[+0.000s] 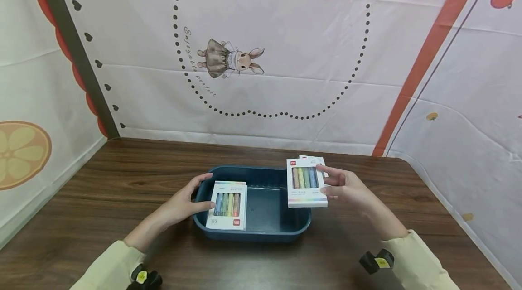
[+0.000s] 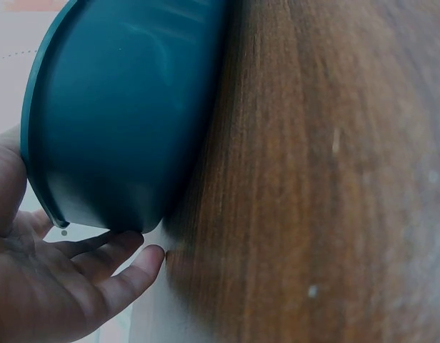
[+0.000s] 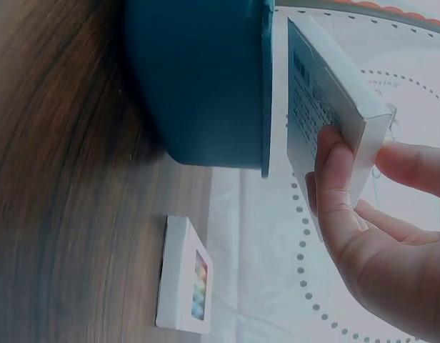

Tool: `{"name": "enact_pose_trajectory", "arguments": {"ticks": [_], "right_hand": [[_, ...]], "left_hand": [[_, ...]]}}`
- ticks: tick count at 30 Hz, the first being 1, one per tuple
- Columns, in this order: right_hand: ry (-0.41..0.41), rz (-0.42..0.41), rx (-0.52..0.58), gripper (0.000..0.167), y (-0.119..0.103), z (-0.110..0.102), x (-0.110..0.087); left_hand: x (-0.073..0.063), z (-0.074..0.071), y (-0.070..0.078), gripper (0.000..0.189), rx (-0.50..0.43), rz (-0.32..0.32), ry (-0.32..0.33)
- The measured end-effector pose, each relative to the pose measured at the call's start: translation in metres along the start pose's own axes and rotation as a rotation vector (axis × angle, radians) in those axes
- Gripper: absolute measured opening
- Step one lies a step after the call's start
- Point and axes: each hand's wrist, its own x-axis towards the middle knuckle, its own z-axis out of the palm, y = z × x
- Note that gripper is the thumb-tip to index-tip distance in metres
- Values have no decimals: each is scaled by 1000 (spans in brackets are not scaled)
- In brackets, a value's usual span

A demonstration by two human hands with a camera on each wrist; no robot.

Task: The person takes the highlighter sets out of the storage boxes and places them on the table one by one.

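Note:
A dark blue plastic bin (image 1: 267,235) sits on the table. My left hand (image 1: 183,201) grips its left end, with the thumb over the rim and the fingers along the outside. Inside, at the left, lies a white crayon box (image 1: 226,223) whose window shows coloured sticks; the left thumb tip overlaps its edge. My right hand (image 1: 346,188) pinches a second crayon box (image 1: 306,195) by its right side, tilted above the bin's right end. In the right wrist view, this held box (image 3: 313,93) is apart from the bin wall.
Another white crayon box (image 3: 178,275) lies on the brown wooden table (image 1: 163,263) beyond the bin's right end, mostly hidden behind the held one in the head view. A printed white cloth (image 1: 285,54) hangs along the table's back and sides.

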Motion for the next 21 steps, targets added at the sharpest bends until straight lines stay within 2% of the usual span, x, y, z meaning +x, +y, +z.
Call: {"name": "enact_pose_trajectory", "arguments": {"ticks": [21], "right_hand": [[37, -9, -1, 69, 7, -25, -10]], "left_hand": [[0, 0, 2, 77, 19, 1, 5]]}}
